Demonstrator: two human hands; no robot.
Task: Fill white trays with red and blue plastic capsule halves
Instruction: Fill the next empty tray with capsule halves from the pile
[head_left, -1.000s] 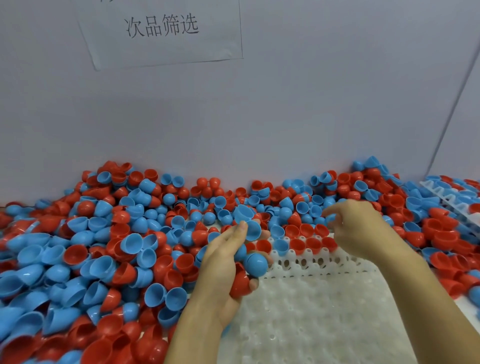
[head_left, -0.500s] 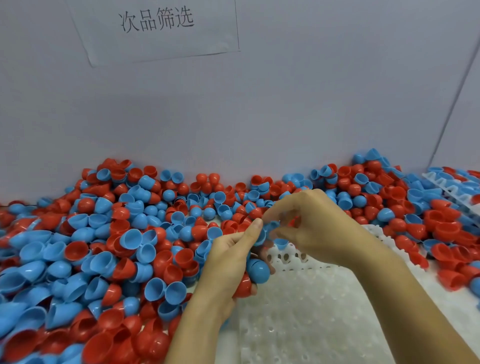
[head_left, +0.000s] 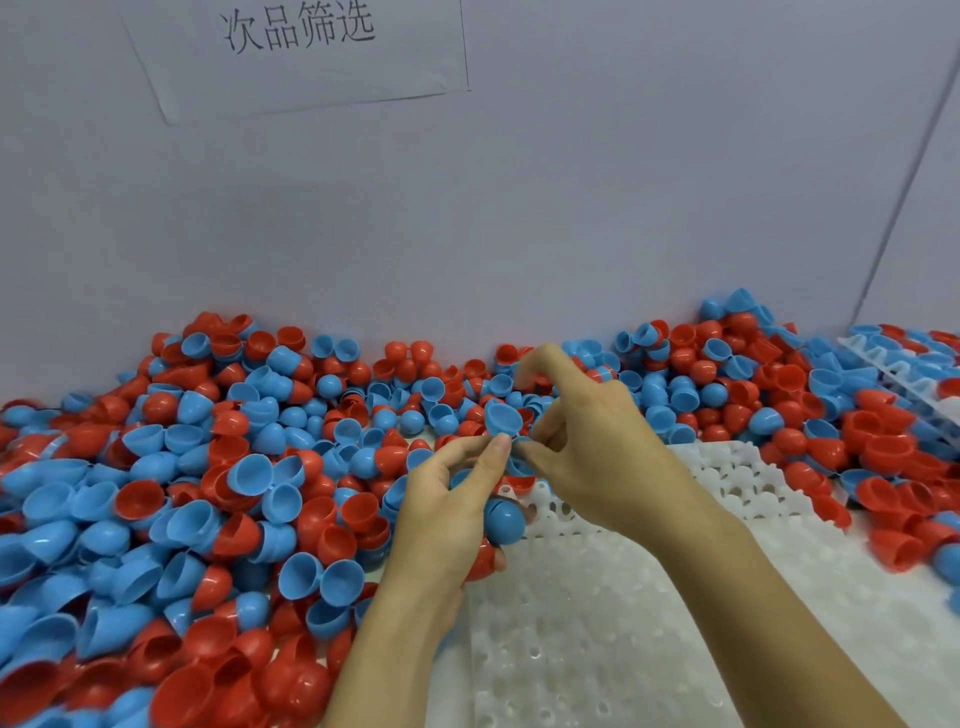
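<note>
Left hand (head_left: 447, 519): clutches blue and red capsule halves (head_left: 503, 521).
Right hand (head_left: 587, 457): pinches blue half (head_left: 503, 419), fingertips meeting left's.
White tray (head_left: 623, 623): beneath both.

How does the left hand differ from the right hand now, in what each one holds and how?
The left hand cradles several capsule halves, including a blue half, in curled fingers; the right hand pinches only one small blue piece at its fingertips. The left hand's palm faces right; the right hand shows its back. Both meet above the white tray.

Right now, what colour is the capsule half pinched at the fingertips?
Blue capsule half, clearest in the head view.
</note>
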